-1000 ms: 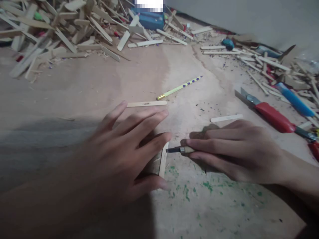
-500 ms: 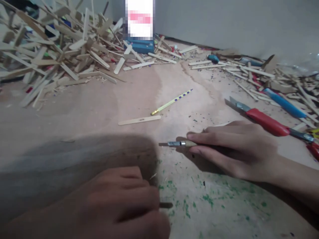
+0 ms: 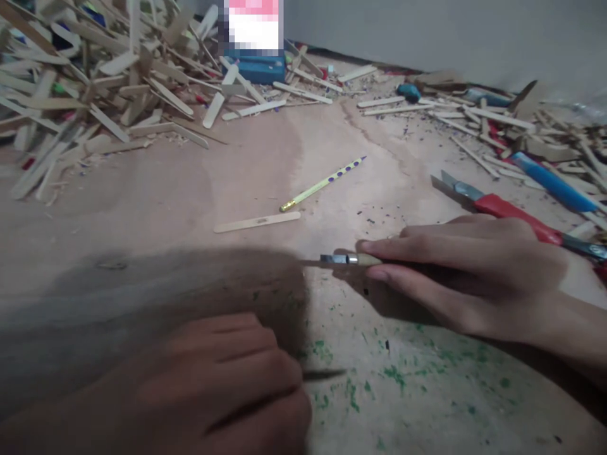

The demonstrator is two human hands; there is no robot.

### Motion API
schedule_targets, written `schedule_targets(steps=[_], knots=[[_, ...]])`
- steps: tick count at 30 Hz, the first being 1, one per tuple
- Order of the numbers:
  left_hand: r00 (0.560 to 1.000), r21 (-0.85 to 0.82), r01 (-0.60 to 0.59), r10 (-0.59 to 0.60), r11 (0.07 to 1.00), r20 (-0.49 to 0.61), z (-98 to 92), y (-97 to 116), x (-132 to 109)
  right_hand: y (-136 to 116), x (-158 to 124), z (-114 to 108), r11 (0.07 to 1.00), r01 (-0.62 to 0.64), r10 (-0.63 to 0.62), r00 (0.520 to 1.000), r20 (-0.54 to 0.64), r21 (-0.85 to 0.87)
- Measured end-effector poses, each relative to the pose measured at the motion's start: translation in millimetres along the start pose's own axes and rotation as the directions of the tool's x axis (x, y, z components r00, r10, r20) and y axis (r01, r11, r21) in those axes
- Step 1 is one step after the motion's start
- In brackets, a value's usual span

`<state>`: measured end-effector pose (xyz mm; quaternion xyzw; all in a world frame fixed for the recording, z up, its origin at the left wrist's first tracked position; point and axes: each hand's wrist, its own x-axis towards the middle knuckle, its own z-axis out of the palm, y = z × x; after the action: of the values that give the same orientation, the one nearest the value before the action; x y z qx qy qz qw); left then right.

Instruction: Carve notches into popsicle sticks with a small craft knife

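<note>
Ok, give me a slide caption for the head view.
Right hand holding a small bladed tool, with a spotted pencil and a wooden stick lying farther off.

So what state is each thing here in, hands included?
Left hand: curled; contents, if any, hidden
Right hand: closed on the carving tool
Carving tool: held, blade bare
Pencil: lying flat, pointed
Single craft stick: lying flat, dark mark midway
Red-handled shears: blades apart, partly hidden
Stick pile: loosely heaped
Tabletop: flecked with green
</note>
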<state>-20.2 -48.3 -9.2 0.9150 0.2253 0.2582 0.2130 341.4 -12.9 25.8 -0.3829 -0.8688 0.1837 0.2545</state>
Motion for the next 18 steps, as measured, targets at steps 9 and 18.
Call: schedule_targets(steps=[9,18], knots=[[0.981,0.224,0.164,-0.135,0.961,-0.137,-10.5,-8,29,-2,2,-6,0.999,-0.007,0.006,0.999,-0.047,-0.038],[0.987,0.174,0.147,-0.133,0.974,-0.090,-6.6,-9,28,-2,0,-7,0.997,0.080,-0.077,0.991,0.114,-0.023]])
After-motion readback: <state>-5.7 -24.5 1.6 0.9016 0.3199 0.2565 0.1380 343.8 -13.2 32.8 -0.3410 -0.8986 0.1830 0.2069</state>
